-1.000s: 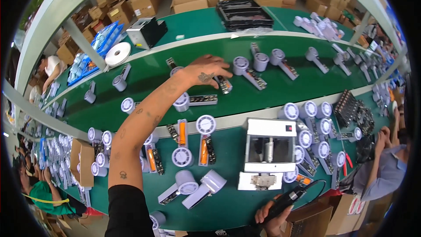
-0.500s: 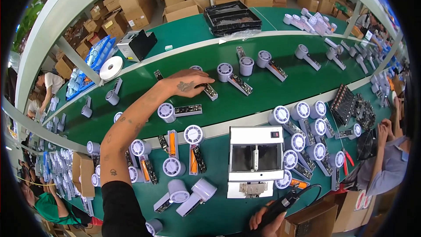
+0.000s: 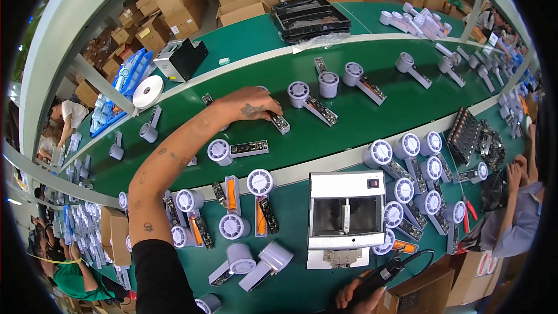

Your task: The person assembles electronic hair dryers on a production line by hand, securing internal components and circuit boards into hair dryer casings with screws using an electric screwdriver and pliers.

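Observation:
My left hand (image 3: 260,104) reaches across the green conveyor belt with its fingers bent round the handle of a white handheld fan (image 3: 281,123). A bare circuit board shows on that handle, and my hand hides most of the fan's head. At the bottom edge my right hand (image 3: 359,295) is wrapped round a black corded electric screwdriver (image 3: 383,273). Just above that tool stands a white machine (image 3: 346,178) with a dark window. Left of it, on the near bench, lie several fans, some with orange batteries, such as this open one (image 3: 259,182).
More fans, among them this one (image 3: 220,151), lie along the belt. Red-handled pliers (image 3: 467,215) and a black rack of parts (image 3: 463,131) are at the right. A co-worker's hands (image 3: 515,173) are beside them. A black tray (image 3: 311,20) sits beyond the belt.
The whole view has shifted slightly. My left hand stays at the same fan, its fingers drawn in more closely on the handle. My right hand still holds the electric screwdriver.

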### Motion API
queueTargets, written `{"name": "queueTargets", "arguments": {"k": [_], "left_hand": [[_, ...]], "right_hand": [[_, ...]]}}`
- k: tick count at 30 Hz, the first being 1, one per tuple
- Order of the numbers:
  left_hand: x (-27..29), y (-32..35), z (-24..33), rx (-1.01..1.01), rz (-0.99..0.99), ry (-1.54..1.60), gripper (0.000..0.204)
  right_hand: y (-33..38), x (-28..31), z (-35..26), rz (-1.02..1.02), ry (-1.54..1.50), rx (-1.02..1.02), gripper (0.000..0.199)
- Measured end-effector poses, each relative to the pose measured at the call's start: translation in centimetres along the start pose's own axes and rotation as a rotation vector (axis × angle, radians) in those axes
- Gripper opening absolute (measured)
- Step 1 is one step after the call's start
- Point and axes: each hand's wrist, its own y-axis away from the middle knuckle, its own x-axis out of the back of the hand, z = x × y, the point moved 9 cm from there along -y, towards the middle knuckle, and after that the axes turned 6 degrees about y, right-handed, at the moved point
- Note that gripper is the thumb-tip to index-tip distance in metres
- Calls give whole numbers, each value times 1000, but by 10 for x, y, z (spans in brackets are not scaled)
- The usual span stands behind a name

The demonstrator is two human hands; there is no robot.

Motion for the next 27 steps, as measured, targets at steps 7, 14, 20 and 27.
{"name": "queueTargets", "arguments": {"k": [7, 14, 20, 27], "left_hand": [[-7, -3, -22, 90, -34, -9, 22], [-26, 0, -10, -164, -48, -473, 27], [-19, 11, 11, -40, -153, -439, 23], [73, 100, 152, 134, -7, -487, 20]], "right_hand": [[-2, -7, -8, -51, -18, 65, 75], [-4, -16, -21, -97, -10, 113, 67], [-2, -5, -16, -126, 70, 146, 67], [-5, -16, -26, -227, 124, 186, 65]]}}
